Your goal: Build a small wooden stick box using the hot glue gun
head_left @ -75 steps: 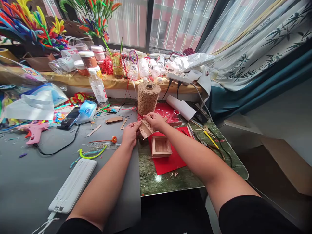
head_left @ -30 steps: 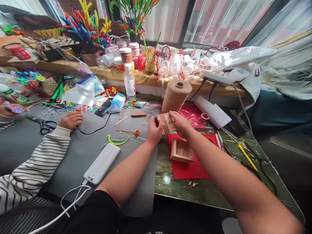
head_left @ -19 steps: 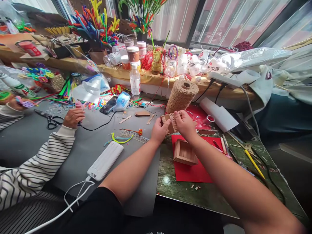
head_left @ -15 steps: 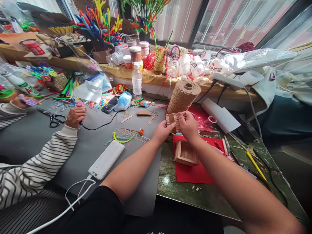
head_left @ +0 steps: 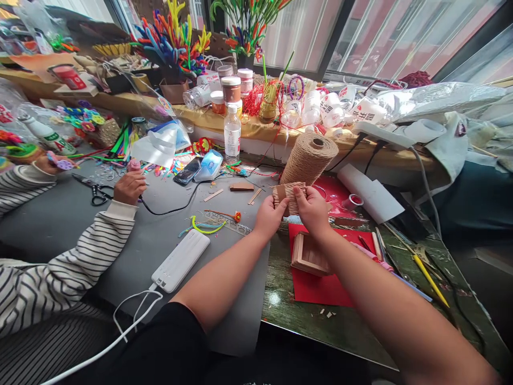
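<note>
Between my two hands is a small piece of brown cardboard [head_left: 281, 193] wound with tan twine. My left hand [head_left: 271, 215] grips its left side, thumb on the front face. Closed on the right side is my right hand [head_left: 313, 209], its thumb pressed on the strands. Just behind stands a large spool of twine [head_left: 309, 156], slightly tilted. Below my right hand, a square wooden box [head_left: 298, 256] made of thin sticks lies on a red sheet [head_left: 316, 291], partly hidden by my right forearm.
At the left, a co-worker's hand [head_left: 130, 187] holds a pink corded tool near black scissors [head_left: 96, 192]. A white power bank [head_left: 182, 260] with cables lies on the grey mat. Bottles and jars [head_left: 231, 91] crowd the ledge. A yellow-handled tool [head_left: 430, 279] lies at the right.
The whole view has shifted a little, so things appear farther right. Both my hands keep their hold on the twine-wound cardboard, with hardly any change of grip.
</note>
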`<state>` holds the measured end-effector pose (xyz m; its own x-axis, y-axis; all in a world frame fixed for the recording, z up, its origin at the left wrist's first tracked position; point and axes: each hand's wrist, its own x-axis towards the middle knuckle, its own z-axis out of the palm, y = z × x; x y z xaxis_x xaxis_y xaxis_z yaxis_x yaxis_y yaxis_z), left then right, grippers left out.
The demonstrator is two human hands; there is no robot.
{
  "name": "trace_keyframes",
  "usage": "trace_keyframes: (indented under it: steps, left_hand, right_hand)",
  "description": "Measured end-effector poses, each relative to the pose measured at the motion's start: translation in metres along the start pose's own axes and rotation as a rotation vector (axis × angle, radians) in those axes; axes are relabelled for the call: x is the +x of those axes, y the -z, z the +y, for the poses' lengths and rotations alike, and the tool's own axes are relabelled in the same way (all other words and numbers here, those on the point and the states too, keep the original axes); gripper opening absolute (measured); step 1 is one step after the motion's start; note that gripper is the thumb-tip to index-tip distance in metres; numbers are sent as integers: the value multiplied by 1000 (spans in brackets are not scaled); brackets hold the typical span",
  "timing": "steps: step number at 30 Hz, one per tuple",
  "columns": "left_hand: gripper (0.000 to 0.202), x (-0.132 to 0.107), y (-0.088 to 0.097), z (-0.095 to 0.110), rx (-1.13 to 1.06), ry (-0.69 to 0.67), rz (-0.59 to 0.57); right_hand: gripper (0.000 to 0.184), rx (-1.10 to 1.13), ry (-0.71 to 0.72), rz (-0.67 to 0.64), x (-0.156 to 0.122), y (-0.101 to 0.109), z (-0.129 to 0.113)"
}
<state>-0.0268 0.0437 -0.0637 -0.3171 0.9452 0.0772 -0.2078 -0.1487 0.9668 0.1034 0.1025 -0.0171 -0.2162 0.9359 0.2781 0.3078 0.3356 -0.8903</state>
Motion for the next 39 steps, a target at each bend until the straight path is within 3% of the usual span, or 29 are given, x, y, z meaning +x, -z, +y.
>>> trace_keyframes:
  steps: [7,15,23,26,32,39]
  left_hand:
    - [53,4,3,-4,-57,-1,4]
    - [49,-4,-1,5,13,-117,-105]
    - [48,-8,0,12,76,-165,-92]
    - [45,-8,1,11,127,-181,-73]
    - [45,-8,2,7,158,-181,-10]
    - [43,-8,2,10,155,-222,3]
  right_hand:
    - [51,58,-13,9,6,9,6]
    - [53,379,-262,-34,12,13,10]
    - [56,401,-331,-71,17,11,14]
    - [51,369,-289,-37,15,11,17]
    - [45,97,-64,85,2,6,8]
    - [49,101,-63,37,-1,2,-2]
